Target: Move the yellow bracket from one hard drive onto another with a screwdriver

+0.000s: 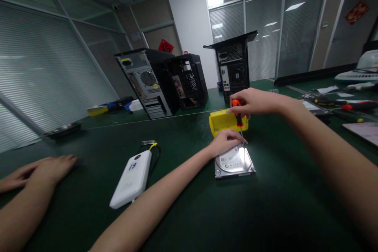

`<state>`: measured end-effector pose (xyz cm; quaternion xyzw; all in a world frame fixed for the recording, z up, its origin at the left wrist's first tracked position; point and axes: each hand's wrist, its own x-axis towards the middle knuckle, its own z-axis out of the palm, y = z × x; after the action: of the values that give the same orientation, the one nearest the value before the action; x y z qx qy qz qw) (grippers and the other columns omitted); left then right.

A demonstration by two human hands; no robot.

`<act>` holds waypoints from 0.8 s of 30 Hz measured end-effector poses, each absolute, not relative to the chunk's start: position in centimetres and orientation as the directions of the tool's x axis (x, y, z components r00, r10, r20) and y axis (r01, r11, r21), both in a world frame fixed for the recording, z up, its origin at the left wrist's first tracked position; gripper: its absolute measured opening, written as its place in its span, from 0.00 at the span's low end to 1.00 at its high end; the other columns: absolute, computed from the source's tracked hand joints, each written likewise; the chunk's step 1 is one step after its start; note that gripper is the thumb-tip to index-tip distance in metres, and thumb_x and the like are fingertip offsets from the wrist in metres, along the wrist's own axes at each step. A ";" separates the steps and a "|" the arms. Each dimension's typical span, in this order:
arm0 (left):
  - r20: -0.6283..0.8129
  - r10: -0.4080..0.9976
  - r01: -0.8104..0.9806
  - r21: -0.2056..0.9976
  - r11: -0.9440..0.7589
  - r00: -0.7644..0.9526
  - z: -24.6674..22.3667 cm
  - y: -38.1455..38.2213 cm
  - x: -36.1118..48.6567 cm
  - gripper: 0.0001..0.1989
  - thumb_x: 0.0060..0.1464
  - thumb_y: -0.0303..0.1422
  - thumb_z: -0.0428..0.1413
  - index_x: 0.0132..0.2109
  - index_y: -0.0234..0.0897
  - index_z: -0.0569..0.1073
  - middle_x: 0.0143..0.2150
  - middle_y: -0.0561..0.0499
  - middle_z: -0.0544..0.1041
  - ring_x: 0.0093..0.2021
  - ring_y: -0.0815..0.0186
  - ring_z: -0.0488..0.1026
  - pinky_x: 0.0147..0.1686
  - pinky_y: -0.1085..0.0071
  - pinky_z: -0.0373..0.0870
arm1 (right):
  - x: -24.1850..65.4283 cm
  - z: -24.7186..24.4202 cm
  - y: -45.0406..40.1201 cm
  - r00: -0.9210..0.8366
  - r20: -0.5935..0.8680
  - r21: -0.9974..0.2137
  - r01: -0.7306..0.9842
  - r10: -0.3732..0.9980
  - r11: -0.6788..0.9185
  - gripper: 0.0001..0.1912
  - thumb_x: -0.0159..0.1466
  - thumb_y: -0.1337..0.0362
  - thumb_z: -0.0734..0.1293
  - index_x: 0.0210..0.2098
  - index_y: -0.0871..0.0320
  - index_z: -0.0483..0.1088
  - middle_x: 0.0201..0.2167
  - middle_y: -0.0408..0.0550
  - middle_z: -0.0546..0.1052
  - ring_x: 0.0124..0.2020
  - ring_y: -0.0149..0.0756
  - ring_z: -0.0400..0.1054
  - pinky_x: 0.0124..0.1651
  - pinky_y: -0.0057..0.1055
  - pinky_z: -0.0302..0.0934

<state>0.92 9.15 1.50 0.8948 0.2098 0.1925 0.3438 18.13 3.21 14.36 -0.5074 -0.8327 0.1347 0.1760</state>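
Left hand [224, 141]: bare, narrow, with slender fingers; nails too small to make out
Right hand [249, 100]: bare, slim-fingered, smooth over the back
Left forearm [163, 183]: bare along its visible length, long, tapering towards the wrist
Right forearm [321, 136]: bare, smooth in outline, widening towards the elbow

Far corner of the hard drive [236, 165] hidden under the left hand [225, 141]; we can't read its label's small print. Screwdriver [239, 121] handle partly covered by the right hand [243, 101]; tip too fine for us to say whether it sits in a screw. Yellow case [216, 124] partly masked. Co-worker's hand [12, 179] cut by left edge.
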 end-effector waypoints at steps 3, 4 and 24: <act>0.197 0.504 0.253 0.681 -0.687 0.841 1.4 9.3 0.9 0.10 0.54 0.26 0.51 0.38 0.34 0.78 0.40 0.49 0.77 0.43 0.67 0.71 0.46 0.72 0.64 | 18.1 14.3 3.3 -0.399 0.170 -0.407 0.805 0.901 0.432 0.14 0.58 0.55 0.64 0.32 0.61 0.67 0.27 0.48 0.76 0.23 0.30 0.71 0.25 0.25 0.64; 0.199 0.503 0.254 0.676 -0.692 0.841 1.4 9.3 0.9 0.10 0.54 0.27 0.51 0.38 0.34 0.78 0.40 0.49 0.77 0.43 0.67 0.71 0.46 0.72 0.64 | 18.1 14.3 3.3 -0.392 0.176 -0.401 0.809 0.903 0.429 0.14 0.58 0.55 0.64 0.32 0.61 0.67 0.26 0.48 0.76 0.23 0.30 0.71 0.25 0.25 0.64; 0.187 0.522 0.277 0.675 -0.684 0.833 1.7 9.0 0.9 0.11 0.54 0.26 0.51 0.38 0.35 0.79 0.41 0.49 0.77 0.44 0.66 0.71 0.48 0.70 0.65 | 18.4 14.1 3.3 -0.356 0.095 -0.441 0.822 0.930 0.360 0.20 0.58 0.49 0.61 0.30 0.62 0.68 0.23 0.50 0.75 0.19 0.30 0.68 0.23 0.26 0.62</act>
<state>0.87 9.04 1.66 0.8985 0.2221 0.1855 0.3300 18.38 3.26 14.10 -0.5424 -0.8074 0.1609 0.1672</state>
